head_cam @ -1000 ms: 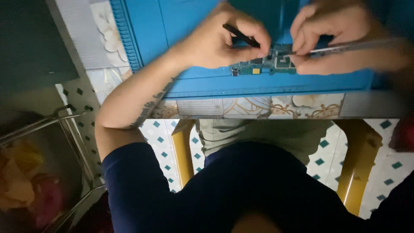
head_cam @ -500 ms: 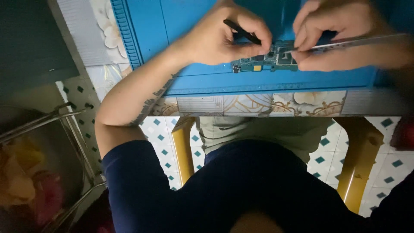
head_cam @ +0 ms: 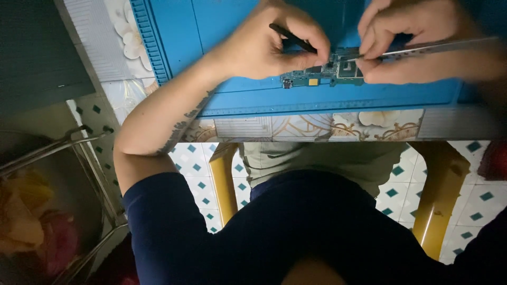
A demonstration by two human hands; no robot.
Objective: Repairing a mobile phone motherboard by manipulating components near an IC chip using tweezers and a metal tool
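Your left hand (head_cam: 266,45) is gripping a thin black tool (head_cam: 291,38) and pressing down on a small green circuit board (head_cam: 323,74) lying on the blue work mat (head_cam: 232,21). Your right hand (head_cam: 409,39) is pinching metal tweezers (head_cam: 438,47), their tips touching the board.

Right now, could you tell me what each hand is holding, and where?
The left hand pinches a thin black tool near its lower end; the right hand grips metal tweezers near their tips, over the circuit board.
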